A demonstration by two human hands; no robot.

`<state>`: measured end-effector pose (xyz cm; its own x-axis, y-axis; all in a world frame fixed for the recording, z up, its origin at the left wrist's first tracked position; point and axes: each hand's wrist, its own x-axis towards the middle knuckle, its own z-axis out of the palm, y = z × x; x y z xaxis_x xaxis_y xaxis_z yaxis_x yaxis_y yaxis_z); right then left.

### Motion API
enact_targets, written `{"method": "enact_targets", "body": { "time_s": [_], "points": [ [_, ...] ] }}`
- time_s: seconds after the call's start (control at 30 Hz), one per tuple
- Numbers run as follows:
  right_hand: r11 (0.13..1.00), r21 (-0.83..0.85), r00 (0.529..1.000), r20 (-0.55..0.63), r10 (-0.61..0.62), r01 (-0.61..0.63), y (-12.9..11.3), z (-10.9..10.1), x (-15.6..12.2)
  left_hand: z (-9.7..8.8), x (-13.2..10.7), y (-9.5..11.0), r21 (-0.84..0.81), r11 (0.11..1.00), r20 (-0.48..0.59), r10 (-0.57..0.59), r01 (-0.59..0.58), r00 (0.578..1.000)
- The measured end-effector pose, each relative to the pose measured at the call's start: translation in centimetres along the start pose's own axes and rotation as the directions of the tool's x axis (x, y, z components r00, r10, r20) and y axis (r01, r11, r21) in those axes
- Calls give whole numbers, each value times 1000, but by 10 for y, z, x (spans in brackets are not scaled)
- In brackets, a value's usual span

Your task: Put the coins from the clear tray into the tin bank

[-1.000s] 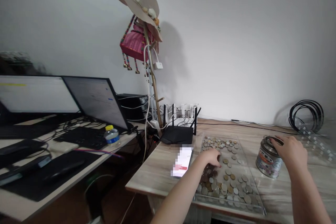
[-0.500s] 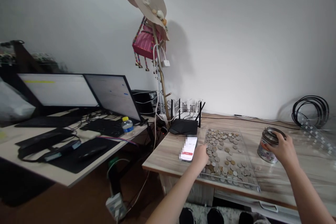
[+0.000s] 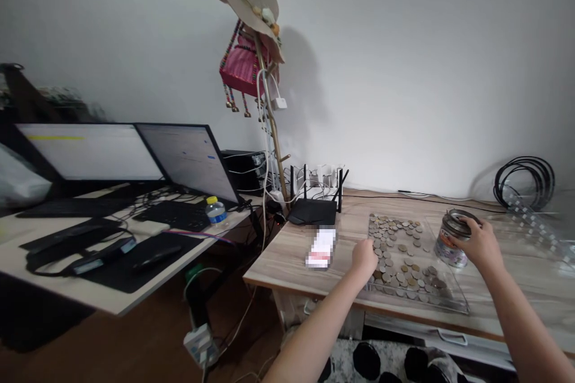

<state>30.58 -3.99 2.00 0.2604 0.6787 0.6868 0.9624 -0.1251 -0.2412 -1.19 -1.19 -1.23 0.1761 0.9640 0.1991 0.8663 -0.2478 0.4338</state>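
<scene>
- Head view: the tin (image 3: 448, 249) carries coloured label printing, too small to read; the phone's (image 3: 322, 248) screen is pixelated.
- Right hand (image 3: 484, 245): thumb and fingers grasp the tin's upper part, at 9 o'clock from the palm.
- Left hand (image 3: 365, 258): at the clear tray's (image 3: 455, 294) left edge, fingertips hidden; cannot tell whether they grip.
- Coins (image 3: 404, 278) spread across the tray, at this hand's 3 o'clock.

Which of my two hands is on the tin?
Your right hand: it grips the tin near its top. Your left hand is at the left edge of the clear tray, beside the coins.
</scene>
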Motion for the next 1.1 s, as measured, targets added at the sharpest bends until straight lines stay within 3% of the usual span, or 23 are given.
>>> {"method": "enact_targets", "body": {
  "time_s": [0.1, 0.27, 0.33, 0.43, 0.5, 0.57, 0.63, 0.67, 0.77, 0.87, 1.0, 1.1],
  "points": [
    [997, -64, 999, -4, 47, -48, -12, -2, 0, 3, 5, 9, 42, 999, -4, 21, -21, 1000],
    [982, -108, 987, 38, 158, -153, -30, -10, 0, 0, 3, 5, 92, 996, 60, 13, -18, 998],
    [983, -102, 988, -9, 153, -153, -38, -19, -4, -3, 2, 5, 110, 994, 74, 19, -27, 997],
    [999, -32, 994, -110, 30, -34, -53, -27, -5, -9, 14, 10, 102, 992, 25, 74, -76, 997],
    [988, 89, 992, -37, -120, 123, -66, -18, 1, -12, 35, 18, 52, 983, -26, 176, -175, 984],
    [941, 239, 930, 222, -292, 239, -82, 6, 14, -13, 63, 29, -50, 943, 15, 330, -329, 944],
    [912, 325, 753, 527, -395, 250, -99, 39, 29, -9, 90, 38, -102, 929, 150, 368, -356, 918],
    [914, 325, 707, 585, -397, 244, -106, 55, 36, -6, 100, 41, -92, 942, 172, 335, -324, 926],
    [933, 279, 661, 659, -359, 228, -122, 95, 48, 8, 112, 37, -58, 955, 136, 295, -289, 946],
    [949, 226, 637, 704, -314, 219, -129, 115, 44, 20, 109, 26, -78, 952, 116, 305, -297, 945],
    [945, 230, 559, 764, -324, 233, -130, 115, 24, 27, 107, 21, -110, 953, 49, 288, -281, 956],
    [910, 306, 479, 777, -409, 280, -128, 96, 1, 26, 108, 24, -89, 960, 46, 272, -267, 961]
  ]
}}
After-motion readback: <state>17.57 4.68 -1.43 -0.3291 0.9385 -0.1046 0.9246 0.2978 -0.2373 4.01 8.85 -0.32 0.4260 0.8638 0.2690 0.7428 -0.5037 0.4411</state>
